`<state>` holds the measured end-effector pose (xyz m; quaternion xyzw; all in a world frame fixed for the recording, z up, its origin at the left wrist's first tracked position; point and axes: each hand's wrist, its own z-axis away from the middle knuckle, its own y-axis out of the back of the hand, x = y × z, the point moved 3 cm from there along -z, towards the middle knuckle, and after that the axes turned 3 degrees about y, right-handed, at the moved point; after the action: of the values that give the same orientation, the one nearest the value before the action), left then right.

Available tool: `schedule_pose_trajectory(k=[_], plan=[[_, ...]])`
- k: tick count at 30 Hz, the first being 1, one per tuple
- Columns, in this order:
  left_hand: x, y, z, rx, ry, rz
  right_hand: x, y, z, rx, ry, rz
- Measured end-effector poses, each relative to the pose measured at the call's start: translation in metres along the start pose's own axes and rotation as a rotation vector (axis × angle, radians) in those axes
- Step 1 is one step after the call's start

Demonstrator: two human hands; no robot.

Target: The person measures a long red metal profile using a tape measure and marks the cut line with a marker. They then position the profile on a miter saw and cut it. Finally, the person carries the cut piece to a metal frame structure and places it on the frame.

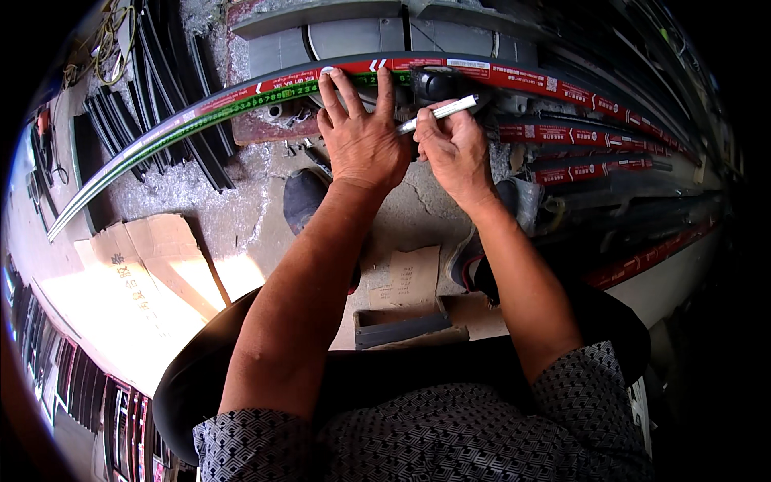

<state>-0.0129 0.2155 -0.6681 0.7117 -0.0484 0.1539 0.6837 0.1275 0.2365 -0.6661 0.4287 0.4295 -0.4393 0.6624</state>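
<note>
The left hand (361,136) lies flat, palm down, fingers spread, on a long dark metal profile with a red printed film strip (514,78) that runs across the view from left to right. The open grip holds nothing; it presses the profile. A green-and-white measuring rule (241,107) lies along the near edge of the profile, passing under the left fingertips.

The right hand (454,149) sits just beside the left hand, touching it at the thumb side. Its grip is closed on a white marker pen (442,113), which is tilted, with its tip pointing left toward the rule.

Further red-filmed profiles (586,132) are stacked to the right. Short black profile offcuts (152,128) lie on the concrete floor (241,209) to the left. Flattened brown cardboard (152,265) lies below them. A dark shoe (305,197) shows beneath the left forearm.
</note>
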Motion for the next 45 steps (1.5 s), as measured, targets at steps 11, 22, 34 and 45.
schedule_pose_trajectory(k=[11, 22, 34, 45], plan=[[0.001, 0.002, -0.001, -0.024, 0.029, 0.008, -0.007, 0.005, -0.005, -0.085, -0.030, -0.114], [0.002, 0.007, -0.002, -0.083, 0.057, -0.023, -0.019, 0.009, -0.008, -0.172, -0.028, -0.057], [0.003, 0.010, -0.002, -0.106, 0.059, -0.025, -0.032, 0.036, -0.024, 0.098, 0.104, -0.068], [0.003, 0.008, -0.001, -0.086, 0.050, -0.017, -0.045, 0.023, -0.082, -0.014, 0.484, 0.163]])
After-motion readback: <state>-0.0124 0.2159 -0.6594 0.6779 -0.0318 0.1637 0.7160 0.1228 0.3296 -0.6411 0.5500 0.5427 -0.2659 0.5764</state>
